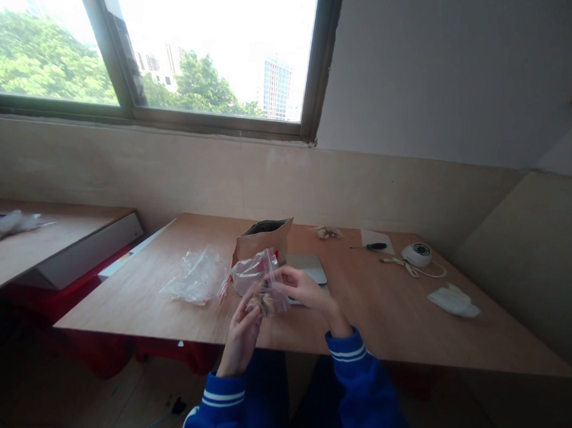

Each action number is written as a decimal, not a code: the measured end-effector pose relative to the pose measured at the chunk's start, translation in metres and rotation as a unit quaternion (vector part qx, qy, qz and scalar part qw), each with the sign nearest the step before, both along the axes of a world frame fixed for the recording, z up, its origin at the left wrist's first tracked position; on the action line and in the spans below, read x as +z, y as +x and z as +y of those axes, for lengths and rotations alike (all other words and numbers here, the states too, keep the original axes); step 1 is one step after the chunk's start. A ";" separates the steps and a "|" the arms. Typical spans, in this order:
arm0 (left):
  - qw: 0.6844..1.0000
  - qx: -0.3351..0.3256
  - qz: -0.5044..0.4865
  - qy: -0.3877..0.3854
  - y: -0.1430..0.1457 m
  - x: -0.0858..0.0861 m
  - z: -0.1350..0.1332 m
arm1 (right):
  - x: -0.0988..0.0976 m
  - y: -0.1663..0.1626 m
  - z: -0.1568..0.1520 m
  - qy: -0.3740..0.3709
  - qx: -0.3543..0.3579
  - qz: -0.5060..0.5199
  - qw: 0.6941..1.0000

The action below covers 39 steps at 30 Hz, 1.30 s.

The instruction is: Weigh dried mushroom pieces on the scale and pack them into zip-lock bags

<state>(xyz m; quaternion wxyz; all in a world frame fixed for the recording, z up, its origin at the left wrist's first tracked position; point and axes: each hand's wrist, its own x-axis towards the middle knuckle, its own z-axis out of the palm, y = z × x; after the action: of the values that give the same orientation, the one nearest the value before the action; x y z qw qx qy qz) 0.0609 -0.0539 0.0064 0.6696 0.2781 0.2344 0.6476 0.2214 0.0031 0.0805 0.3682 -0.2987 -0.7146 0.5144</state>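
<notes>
A clear zip bag [279, 297] with brown, dried-looking pieces [262, 302] at its bottom is held up over the front of the table. My left hand [244, 331] grips it from below and to the left, fingers closed on the plastic by the pieces. On the other side, my right hand [310, 292] has its fingers bent against the upper part of the bag, pinching the plastic. Just behind stands an open brown paper pouch [260, 241], dark inside. A flat, silvery device like a kitchen scale [309, 265] is partly hidden behind my right hand.
Crumpled clear plastic bags [197, 276] lie left of the pouch. Toward the right are a small bag of pale pieces [327, 232], a green-handled screwdriver [376, 246], a white dome camera [415, 254] with its cable, and a crumpled white item [454, 302]. Another table [72, 227] stands left.
</notes>
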 end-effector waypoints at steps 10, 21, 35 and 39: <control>0.995 0.082 0.052 -0.037 0.002 -0.001 0.003 | -0.005 0.000 -0.004 -0.026 0.087 -0.001 0.996; 0.987 0.132 0.020 -0.090 0.003 -0.002 0.003 | -0.009 -0.002 -0.004 0.010 -0.054 0.053 0.997; 0.987 0.128 -0.006 -0.099 -0.003 -0.005 0.004 | 0.046 -0.015 0.046 0.149 -0.248 0.211 0.934; 0.987 0.126 0.001 -0.100 -0.006 -0.003 0.003 | 0.056 -0.032 0.073 0.224 -0.217 0.185 0.932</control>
<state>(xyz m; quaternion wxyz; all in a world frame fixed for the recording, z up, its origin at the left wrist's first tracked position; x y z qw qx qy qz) 0.0554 -0.0512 0.0034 0.6071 0.1789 0.3313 0.6998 0.1897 0.0761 0.1362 0.6540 -0.2559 -0.6480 0.2948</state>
